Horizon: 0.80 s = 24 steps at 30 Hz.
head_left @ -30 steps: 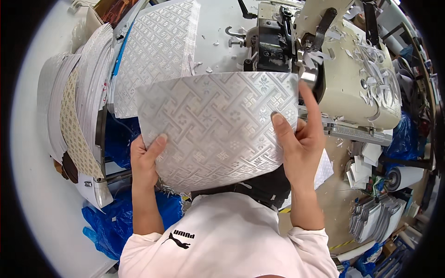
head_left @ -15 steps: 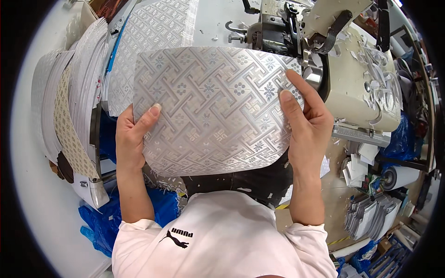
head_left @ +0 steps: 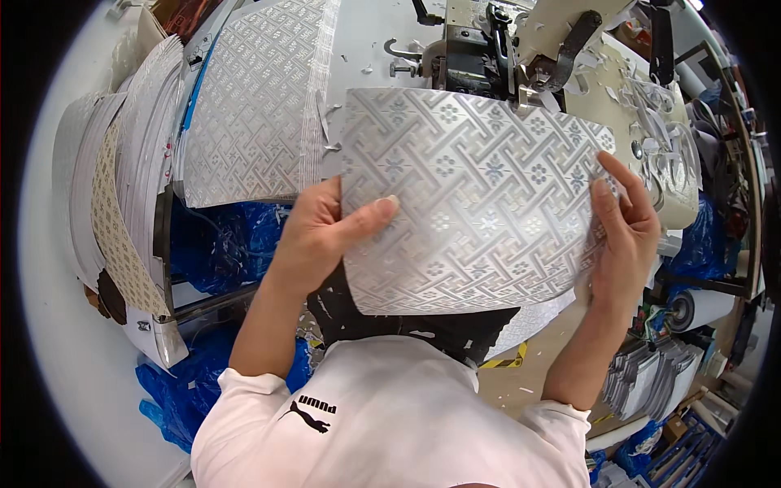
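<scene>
A silvery patterned sheet [head_left: 480, 203] is held out in front of me, its lower edge bowed toward my body. My left hand [head_left: 325, 224] pinches its left edge, with the thumb on the top face. Round the right edge my right hand [head_left: 622, 224] is closed, thumb and forefinger on the top face and the rest partly behind. The sheet's far edge lies close to the metal head of a cream-coloured machine [head_left: 476, 61]; whether they touch I cannot tell. To the left, a stack of matching patterned sheets [head_left: 252, 106] rests on the table.
Tall curved stacks of paper [head_left: 146, 130] stand at far left. Blue plastic bags [head_left: 224, 244] hang below the table. Paper scraps [head_left: 651, 102] litter the cream machine housing [head_left: 683, 154]. Bundles of cut sheets [head_left: 651, 370] and a roll [head_left: 700, 311] are at lower right.
Both hands have carried the patterned sheet to the right, across the front of the machine. More of the sheet stack at left now shows.
</scene>
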### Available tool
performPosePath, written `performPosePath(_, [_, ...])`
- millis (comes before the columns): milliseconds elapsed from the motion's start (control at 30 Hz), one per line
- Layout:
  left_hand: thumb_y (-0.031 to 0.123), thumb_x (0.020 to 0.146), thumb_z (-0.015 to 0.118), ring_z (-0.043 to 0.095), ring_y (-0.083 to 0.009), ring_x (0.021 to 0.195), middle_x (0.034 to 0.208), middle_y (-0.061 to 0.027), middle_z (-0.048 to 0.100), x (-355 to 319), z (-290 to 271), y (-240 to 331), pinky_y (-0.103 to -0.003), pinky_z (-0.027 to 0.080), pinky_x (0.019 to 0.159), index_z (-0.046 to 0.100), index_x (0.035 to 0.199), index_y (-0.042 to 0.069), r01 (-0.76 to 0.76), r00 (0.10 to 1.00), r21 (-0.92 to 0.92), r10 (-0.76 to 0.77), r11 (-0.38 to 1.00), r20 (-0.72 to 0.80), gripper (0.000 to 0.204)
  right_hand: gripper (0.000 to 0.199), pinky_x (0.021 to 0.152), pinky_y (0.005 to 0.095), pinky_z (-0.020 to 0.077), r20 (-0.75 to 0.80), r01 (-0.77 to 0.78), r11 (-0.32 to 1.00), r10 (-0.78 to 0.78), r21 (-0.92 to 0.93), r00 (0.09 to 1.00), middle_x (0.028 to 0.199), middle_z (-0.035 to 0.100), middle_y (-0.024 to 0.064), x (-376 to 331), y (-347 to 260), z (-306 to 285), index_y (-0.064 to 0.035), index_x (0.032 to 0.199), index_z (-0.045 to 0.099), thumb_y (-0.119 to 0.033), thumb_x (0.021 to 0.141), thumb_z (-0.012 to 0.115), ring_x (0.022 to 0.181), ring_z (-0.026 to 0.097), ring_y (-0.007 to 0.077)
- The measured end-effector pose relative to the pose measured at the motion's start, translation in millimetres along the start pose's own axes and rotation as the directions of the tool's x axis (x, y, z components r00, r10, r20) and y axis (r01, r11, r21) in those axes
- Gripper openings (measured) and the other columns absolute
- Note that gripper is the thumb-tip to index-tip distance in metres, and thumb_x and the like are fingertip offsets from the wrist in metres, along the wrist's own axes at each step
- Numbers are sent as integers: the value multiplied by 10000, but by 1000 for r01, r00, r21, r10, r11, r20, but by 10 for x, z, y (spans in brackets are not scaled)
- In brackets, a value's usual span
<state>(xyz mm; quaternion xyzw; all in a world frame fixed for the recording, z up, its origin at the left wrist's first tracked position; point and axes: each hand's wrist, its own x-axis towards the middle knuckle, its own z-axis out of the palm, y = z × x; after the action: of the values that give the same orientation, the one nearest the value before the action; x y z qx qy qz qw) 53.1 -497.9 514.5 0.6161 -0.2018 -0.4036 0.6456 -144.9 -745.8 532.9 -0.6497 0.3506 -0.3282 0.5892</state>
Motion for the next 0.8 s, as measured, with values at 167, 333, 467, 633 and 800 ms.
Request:
performPosePath(167, [172,972,670,653,-97,918,1064,-73,719,240,518,-110,-260,531,797,657,1174,-52,93,979,-62,-80,994,185,302,343,731,152,441,3,32,995,-32,-90,999,935,719,45,233,20,-743,-17,1279,660,-99,948,698,793,604,25])
performPosePath(333, [186,994,629,620,-75,871,1013,-48,716,510,1033,-242,-271,516,756,649,1178,-39,12,937,-61,11,998,350,291,378,761,184,458,-27,72,967,-81,-245,996,944,718,38,284,-153,-1339,-40,1320,633,-162,966,687,829,620,49])
performPosePath(467, [204,991,625,638,-102,831,978,-73,722,583,1433,-304,-289,520,740,644,1190,-25,-142,867,-97,171,985,467,304,398,784,233,459,-91,266,811,-363,-521,927,862,705,30,139,-410,-1446,-60,1320,638,-247,972,684,804,625,111])
performPosePath(633, [172,957,672,683,-219,838,1092,-95,721,298,1634,-213,-361,549,733,641,1240,24,-720,554,246,324,649,767,321,391,905,348,488,362,660,186,-713,-728,600,899,723,64,-262,-900,-1213,-54,1285,654,-307,988,643,893,682,251])
performPosePath(800, [130,900,705,683,-254,787,1055,-117,735,35,1585,-215,-363,544,695,658,1184,25,-844,440,138,524,518,729,307,280,896,352,485,649,653,406,-173,-639,741,911,722,74,-924,-1030,-1762,-6,1129,697,-237,982,642,881,671,237])
